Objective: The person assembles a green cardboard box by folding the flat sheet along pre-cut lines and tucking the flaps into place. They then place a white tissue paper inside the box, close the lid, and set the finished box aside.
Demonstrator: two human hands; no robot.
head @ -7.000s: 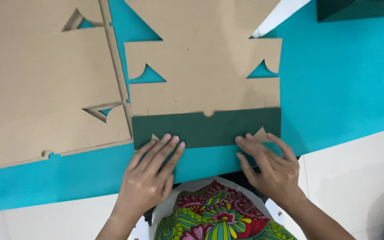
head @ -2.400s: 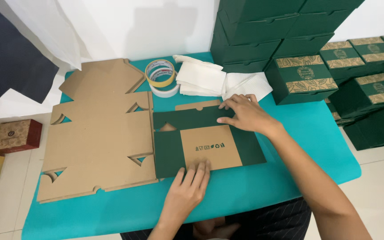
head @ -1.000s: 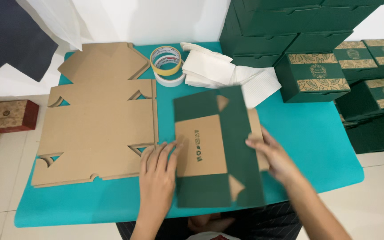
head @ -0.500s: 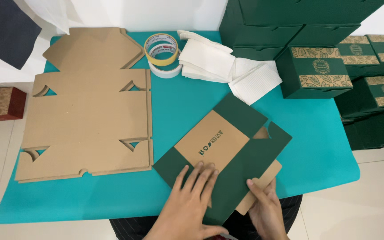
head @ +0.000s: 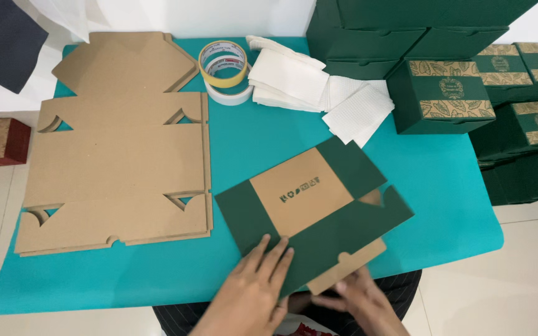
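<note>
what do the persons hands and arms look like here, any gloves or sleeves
Both hands are bare: no gloves, rings or watch show on the left hand or the right hand. No sleeves reach the wrists or the visible part of the forearms. Fingernails look short and unpainted.

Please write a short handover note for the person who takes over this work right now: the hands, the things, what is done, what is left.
Left hand: flat on the near edge of the green box blank.
Right hand: at the blank's brown tab, near the mat's edge.
Blank lies turned on the teal mat, side flaps folded in.
Stack of flat brown blanks at left is unfolded.
Tape rolls, white paper behind.
</note>
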